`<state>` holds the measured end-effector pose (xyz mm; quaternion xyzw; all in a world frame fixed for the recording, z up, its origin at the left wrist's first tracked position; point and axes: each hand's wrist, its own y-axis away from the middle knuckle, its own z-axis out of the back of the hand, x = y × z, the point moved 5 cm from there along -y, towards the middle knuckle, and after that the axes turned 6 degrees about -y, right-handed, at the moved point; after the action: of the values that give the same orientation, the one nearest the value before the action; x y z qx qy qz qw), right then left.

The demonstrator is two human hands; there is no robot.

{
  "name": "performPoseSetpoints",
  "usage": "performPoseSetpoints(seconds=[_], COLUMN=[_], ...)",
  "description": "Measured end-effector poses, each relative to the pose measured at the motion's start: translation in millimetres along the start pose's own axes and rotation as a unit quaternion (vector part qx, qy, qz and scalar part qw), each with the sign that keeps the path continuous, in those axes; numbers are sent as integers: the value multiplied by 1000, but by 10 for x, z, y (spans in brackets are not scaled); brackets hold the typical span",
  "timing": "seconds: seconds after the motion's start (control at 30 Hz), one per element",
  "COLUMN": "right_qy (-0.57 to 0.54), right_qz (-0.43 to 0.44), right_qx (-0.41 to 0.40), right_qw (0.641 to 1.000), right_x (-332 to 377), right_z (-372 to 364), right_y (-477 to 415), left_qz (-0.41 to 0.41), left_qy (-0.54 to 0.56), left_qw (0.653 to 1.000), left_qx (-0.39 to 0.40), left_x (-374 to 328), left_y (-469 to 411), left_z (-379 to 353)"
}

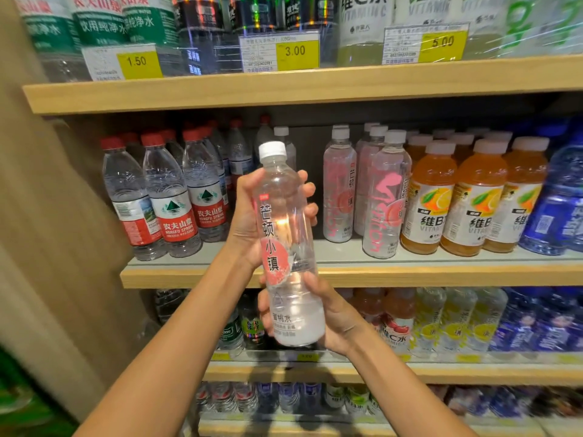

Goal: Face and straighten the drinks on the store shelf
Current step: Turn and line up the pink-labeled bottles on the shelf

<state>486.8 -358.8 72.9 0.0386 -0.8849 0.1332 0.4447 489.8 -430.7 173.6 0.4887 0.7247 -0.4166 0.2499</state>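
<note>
Glossy clear plastic bottle (pixel 288 244); matt pale wood shelf edge (pixel 410 274).

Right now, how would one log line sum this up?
left hand: grips clear bottle high | right hand: grips its base | bottle: near upright, off middle shelf, label toward camera

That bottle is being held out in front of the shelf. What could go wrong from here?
The clear bottle, held off the shelf by the left hand and right hand, might slip and drop. Setting it into the row could nudge the pink-label bottles beside the opening, which face different ways.
</note>
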Motion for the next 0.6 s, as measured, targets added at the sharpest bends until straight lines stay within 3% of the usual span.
performPoseSetpoints(seconds=[0.13, 0.27, 0.47, 0.6], right_qy=[47, 157, 352, 449], right_qz=[44, 97, 184, 203], right_qx=[-78, -199, -354, -439], right_qw=[995, 963, 847, 751], right_x=[26, 168, 338, 286], right_z=[82, 192, 322, 352], right_y=[88, 210, 303, 334], left_qz=[8, -17, -89, -110], left_qy=[-59, -218, -407, -410], left_qw=[996, 953, 846, 834], left_qx=[-73, -208, -334, -352], left_x=[72, 53, -11, 77], left_y=[26, 120, 203, 156], left_z=[136, 274, 286, 157])
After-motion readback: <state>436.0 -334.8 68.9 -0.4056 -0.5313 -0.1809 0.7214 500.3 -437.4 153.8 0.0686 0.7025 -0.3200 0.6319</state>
